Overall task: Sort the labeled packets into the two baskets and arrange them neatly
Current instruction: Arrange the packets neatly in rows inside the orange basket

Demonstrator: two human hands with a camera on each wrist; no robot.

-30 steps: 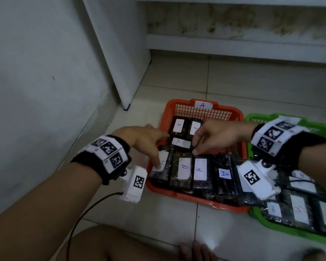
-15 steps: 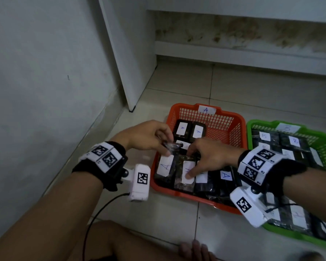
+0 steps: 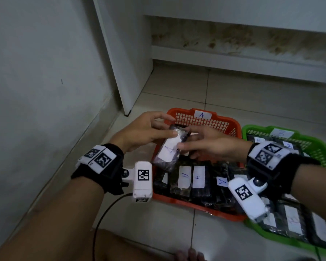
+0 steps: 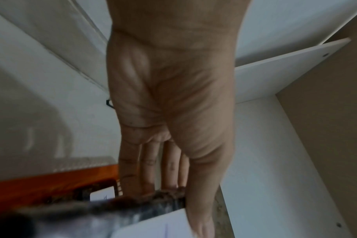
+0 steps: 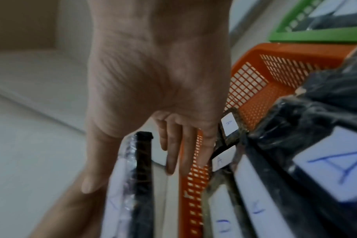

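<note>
A dark packet (image 3: 167, 150) with a white "A" label hangs tilted above the left side of the orange basket (image 3: 231, 127), which is tagged "A". My left hand (image 3: 168, 127) pinches its far end, thumb on top and fingers underneath. My right hand (image 3: 188, 142) holds its right edge between thumb and fingers. The left wrist view shows the left hand (image 4: 173, 161) over the packet (image 4: 153, 214). Seen from the right wrist, the packet (image 5: 132, 185) stands edge-on between the right hand's (image 5: 153, 96) thumb and fingers. Several "A" packets (image 3: 198, 178) lie in rows in the basket.
The green basket (image 3: 316, 146), tagged "B", touches the orange one on the right and holds several labelled packets (image 3: 292, 221). A wall and a white panel (image 3: 120, 63) close off the left. A cable (image 3: 102, 213) runs over the tiled floor by my left wrist.
Both hands were low among the packets in the orange basket. They have since lifted one "A" packet out of the left end of the front row and hold it above the basket.
</note>
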